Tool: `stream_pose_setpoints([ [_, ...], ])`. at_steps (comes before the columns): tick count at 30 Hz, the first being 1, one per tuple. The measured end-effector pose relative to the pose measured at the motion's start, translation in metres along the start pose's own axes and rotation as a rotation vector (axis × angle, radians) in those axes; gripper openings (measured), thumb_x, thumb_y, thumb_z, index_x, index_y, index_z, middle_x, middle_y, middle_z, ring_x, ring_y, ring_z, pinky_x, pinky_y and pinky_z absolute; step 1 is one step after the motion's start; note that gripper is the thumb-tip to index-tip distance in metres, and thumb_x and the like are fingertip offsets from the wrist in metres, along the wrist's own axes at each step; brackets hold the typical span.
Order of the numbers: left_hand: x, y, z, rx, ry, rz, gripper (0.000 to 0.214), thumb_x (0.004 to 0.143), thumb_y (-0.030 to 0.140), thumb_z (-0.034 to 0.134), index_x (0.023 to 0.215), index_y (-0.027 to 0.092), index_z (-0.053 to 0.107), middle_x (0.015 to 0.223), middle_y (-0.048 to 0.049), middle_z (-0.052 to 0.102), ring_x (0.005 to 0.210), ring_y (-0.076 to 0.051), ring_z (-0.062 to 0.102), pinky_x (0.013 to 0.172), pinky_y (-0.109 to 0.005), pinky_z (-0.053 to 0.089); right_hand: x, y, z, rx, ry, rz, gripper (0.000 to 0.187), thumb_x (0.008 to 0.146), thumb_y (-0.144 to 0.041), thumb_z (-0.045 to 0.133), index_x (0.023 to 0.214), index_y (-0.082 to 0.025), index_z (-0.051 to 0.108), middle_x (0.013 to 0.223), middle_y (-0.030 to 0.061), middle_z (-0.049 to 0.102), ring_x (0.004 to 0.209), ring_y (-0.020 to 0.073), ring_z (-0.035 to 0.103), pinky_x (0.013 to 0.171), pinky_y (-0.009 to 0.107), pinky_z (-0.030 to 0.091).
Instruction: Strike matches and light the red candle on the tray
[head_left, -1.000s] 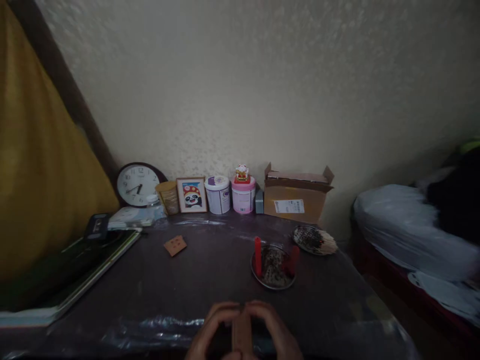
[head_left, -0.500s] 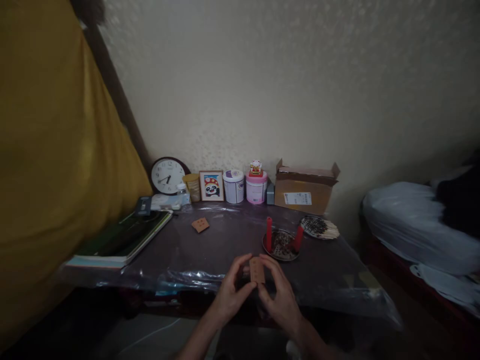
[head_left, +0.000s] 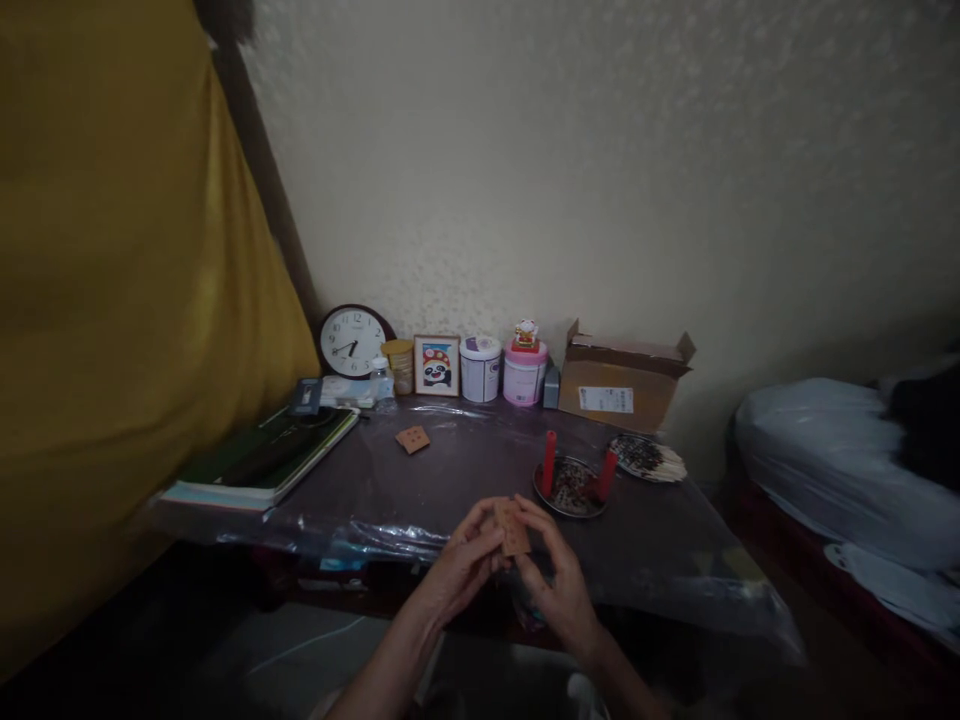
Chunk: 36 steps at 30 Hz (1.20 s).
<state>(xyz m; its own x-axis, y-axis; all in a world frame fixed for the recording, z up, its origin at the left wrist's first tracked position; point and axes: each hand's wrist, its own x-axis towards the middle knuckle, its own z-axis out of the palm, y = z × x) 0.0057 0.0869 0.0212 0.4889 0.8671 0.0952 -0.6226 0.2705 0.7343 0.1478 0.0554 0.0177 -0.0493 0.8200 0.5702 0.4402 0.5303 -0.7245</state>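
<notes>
In front of the table's near edge, both hands hold a small flat brown rectangular piece point(head_left: 513, 530) with a row of small dark marks. My left hand point(head_left: 466, 560) is closed on its left side, the thumb lying against its lower left. My right hand point(head_left: 553, 570) pinches the right side between thumb and fingers. The far side of the piece is hidden. Two similar brown pieces point(head_left: 412, 439) lie overlapping on the table, beyond and to the left of my hands.
A dark plate point(head_left: 571, 512) with two red candles point(head_left: 550, 462) stands beyond my right hand. Behind it lies a dish of burnt sticks point(head_left: 646, 458). A clock point(head_left: 352, 342), framed panda picture point(head_left: 437, 366), two tubs point(head_left: 480, 372) and cardboard box point(head_left: 622, 385) line the wall; books point(head_left: 277, 455) lie left.
The camera view has shifted, so the table things appear slightly to the right. The brown piece has tilted in my hands, and my left thumb has moved up along its side.
</notes>
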Motion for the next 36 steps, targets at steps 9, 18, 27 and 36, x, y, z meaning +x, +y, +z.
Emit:
stream_pose_setpoints([
  [9,-0.002,0.003,0.0,-0.006,-0.034,-0.001,0.046,0.071,0.026,0.069,0.116,0.024,0.057,0.109,-0.0062,0.061,0.088,-0.017,0.058,0.074,-0.027,0.043,-0.001,-0.008,0.002,0.157,-0.003,0.04,0.02,0.087,-0.03,0.05,0.105,-0.024,0.053,0.133,0.009,0.048,0.123,0.0231,0.046,0.101,0.042,0.038],
  [18,-0.003,0.005,0.001,0.025,-0.067,0.029,0.048,0.071,0.025,0.068,0.117,0.023,0.056,0.11,-0.0064,0.063,0.096,-0.019,0.058,0.079,-0.027,0.043,0.0,-0.011,-0.002,0.08,-0.023,-0.052,0.017,0.086,-0.022,0.05,0.103,-0.024,0.051,0.132,0.0087,0.048,0.123,0.0217,0.045,0.099,0.04,0.039],
  [27,-0.013,0.001,0.001,0.071,-0.124,-0.183,0.046,0.072,0.025,0.067,0.117,0.024,0.058,0.117,-0.0061,0.061,0.104,-0.021,0.055,0.085,-0.027,0.042,-0.007,-0.043,-0.044,-0.04,-0.226,-0.113,0.043,0.071,-0.021,0.065,0.112,-0.023,0.052,0.119,0.0067,0.054,0.114,0.0185,0.05,0.097,0.032,0.039],
  [36,-0.007,0.0,0.001,0.117,-0.178,-0.35,0.037,0.083,0.034,0.051,0.116,0.022,0.058,0.103,-0.011,0.064,0.086,-0.022,0.058,0.078,-0.035,0.045,-0.093,0.006,-0.187,-0.191,0.334,0.336,0.03,0.081,-0.04,0.056,0.106,-0.022,0.058,0.112,0.0069,0.061,0.107,0.0231,0.056,0.093,0.036,0.042],
])
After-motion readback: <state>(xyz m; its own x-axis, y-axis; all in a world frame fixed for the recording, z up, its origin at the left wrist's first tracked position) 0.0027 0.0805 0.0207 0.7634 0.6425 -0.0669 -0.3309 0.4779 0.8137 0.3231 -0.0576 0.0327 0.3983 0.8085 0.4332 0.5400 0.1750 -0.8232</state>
